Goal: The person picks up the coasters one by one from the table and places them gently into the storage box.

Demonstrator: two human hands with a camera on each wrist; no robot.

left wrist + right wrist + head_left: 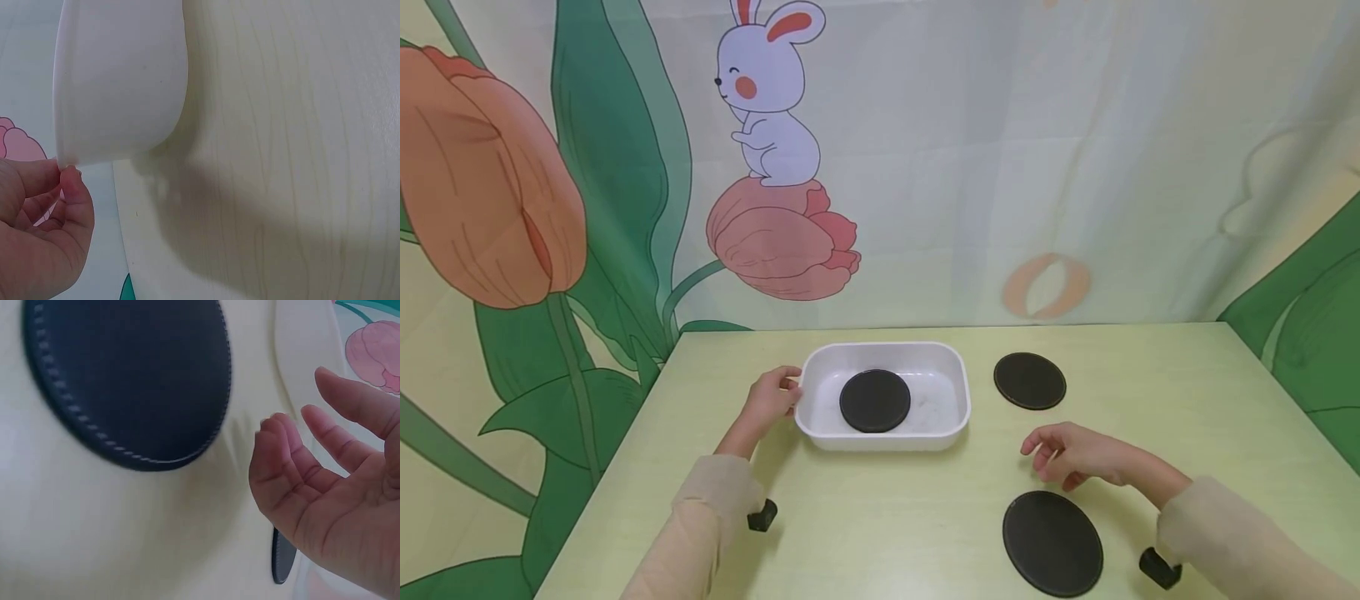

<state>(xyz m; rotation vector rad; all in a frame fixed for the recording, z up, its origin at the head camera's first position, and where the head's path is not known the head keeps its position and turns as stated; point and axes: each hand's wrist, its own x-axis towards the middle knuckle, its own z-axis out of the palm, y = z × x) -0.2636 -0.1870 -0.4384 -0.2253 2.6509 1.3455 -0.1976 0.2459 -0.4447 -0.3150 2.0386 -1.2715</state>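
At the left end of a white rectangular tray (pixel 880 443), my left hand (pixel 772 393) pinches the rim between thumb and fingertips; the left wrist view shows this grip at the tray's edge (pixel 125 81). Inside the tray lies a round black coaster (pixel 875 401), a little left of its middle. My right hand (pixel 1078 454) hovers over the table with loosely bent fingers and holds nothing. Just in front of it is a larger-looking black coaster (pixel 1052 543), whose pale stitched edge shows in the right wrist view (pixel 137 369). Another black coaster (pixel 1030 381) lies behind that hand, right of the tray.
The pale wood-grain table (pixel 880 525) carries all of these things. At its far edge hangs a curtain (pixel 940 167) printed with a rabbit and tulips. Small black blocks (pixel 763 516) show at both sleeves.
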